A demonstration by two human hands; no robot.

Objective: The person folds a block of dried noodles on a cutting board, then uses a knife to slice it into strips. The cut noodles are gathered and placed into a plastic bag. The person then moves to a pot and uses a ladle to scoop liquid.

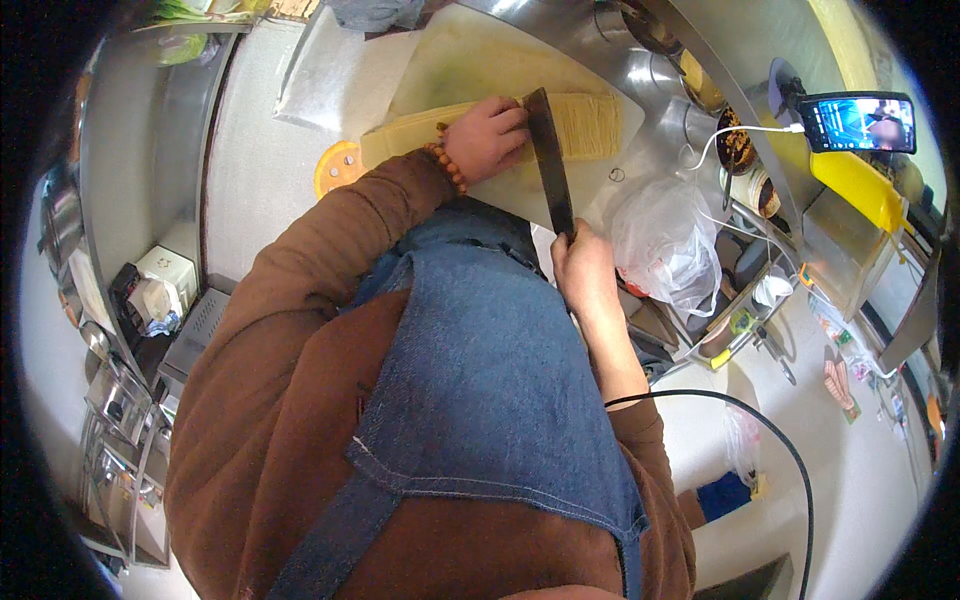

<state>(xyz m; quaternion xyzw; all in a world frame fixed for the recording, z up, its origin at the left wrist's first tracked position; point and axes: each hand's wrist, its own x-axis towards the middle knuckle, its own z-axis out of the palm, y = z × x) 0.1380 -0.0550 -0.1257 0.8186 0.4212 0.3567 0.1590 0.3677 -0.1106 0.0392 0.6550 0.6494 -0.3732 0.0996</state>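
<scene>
A long, flat yellowish slab of layered food, perhaps tofu sheets (420, 129), lies across a pale cutting board (510, 67). My left hand (491, 139), with a beaded bracelet at its wrist, presses on the slab with curled fingers. Just right of those fingers, a wide-bladed kitchen knife (551, 161) lies across the slab. My right hand (586, 262) is closed round the knife's handle at the board's near edge. Right of the blade, the slab (592, 126) shows many fine parallel cuts.
A clear plastic bag (664, 240) sits right of the board. Metal containers (652, 71) stand beyond it. A phone (859, 121) with a white cable is mounted at the upper right. An orange round object (337, 166) lies left of the board, near a metal tray (330, 71).
</scene>
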